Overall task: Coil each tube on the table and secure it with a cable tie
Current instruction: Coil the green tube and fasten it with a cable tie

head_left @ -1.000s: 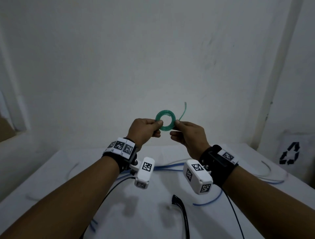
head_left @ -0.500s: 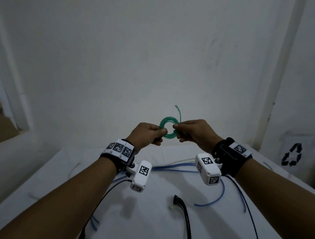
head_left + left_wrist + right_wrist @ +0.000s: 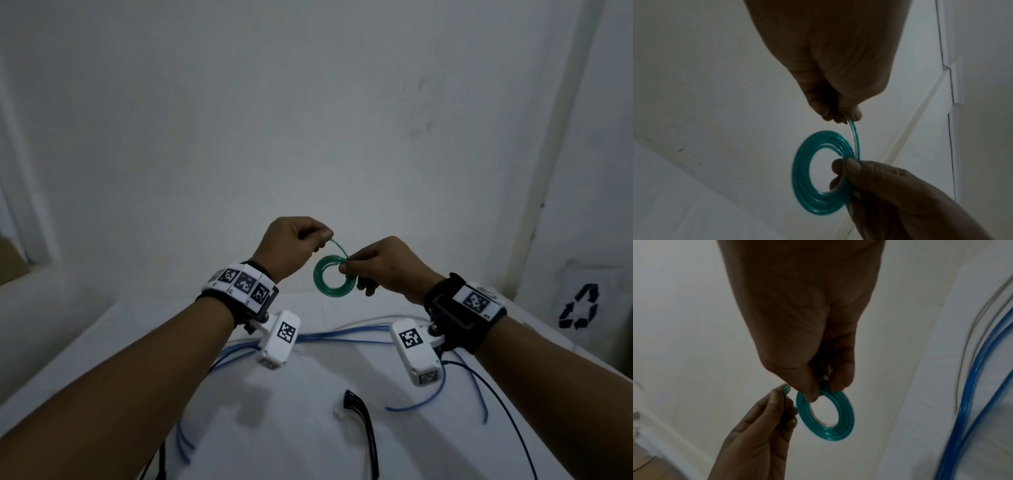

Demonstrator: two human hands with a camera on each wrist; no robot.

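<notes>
Mid-frame, above the bench (image 3: 308, 445): left hand (image 3: 291, 245) pinches the loose tail, just up-left of the green tube coil (image 3: 334, 278). Right hand (image 3: 383, 265) clamps the coil's right rim, so that tail probably wraps toward the right hand.

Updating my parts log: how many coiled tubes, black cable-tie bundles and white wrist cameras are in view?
Green coiled plastic tube: 1
Black cable-tie bundle: 1
White box-shaped wrist cameras: 2
Total: 4
</notes>
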